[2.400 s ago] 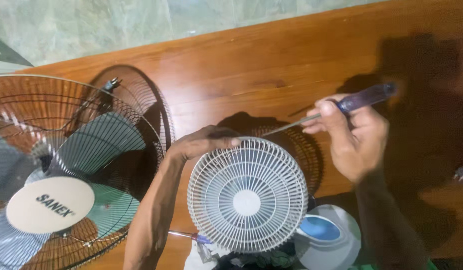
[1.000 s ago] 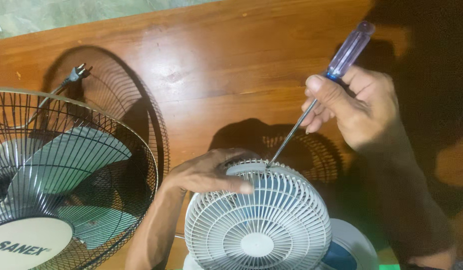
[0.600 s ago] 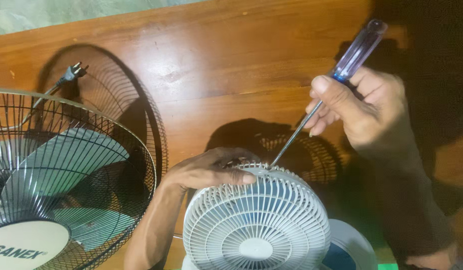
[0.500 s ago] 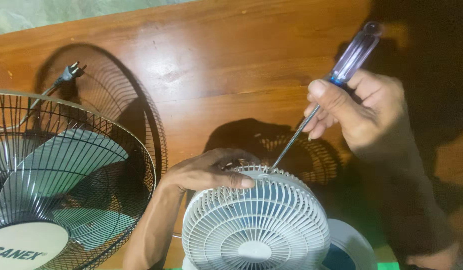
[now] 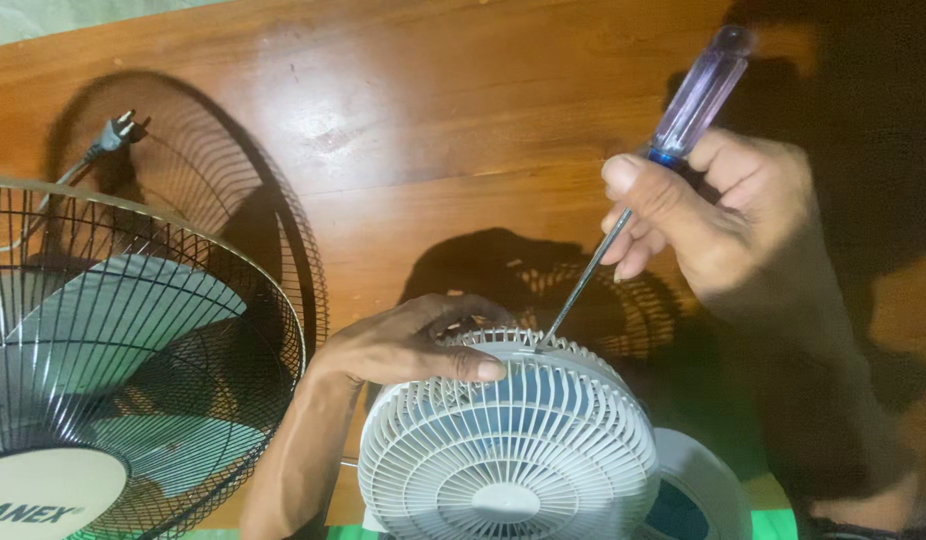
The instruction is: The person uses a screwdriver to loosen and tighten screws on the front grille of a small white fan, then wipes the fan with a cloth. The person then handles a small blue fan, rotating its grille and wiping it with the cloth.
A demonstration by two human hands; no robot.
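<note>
Screwdriver (image 5: 673, 140) gripped in right hand (image 5: 723, 215), tip on white fan grille (image 5: 508, 440); left hand (image 5: 408, 345) clasping grille rim

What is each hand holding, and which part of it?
The right hand grips a screwdriver where its clear purple handle meets the shaft. The left hand clasps the top edge of the small white fan's grille.

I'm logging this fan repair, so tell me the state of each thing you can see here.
Small fan: grille on, steadied at its top rim by left hand.
Screwdriver: gripped by right hand, tip on the small fan's top edge.
Large fan: wire guard on, blades not blurred.
Plug: unplugged, lying on the wood.
</note>
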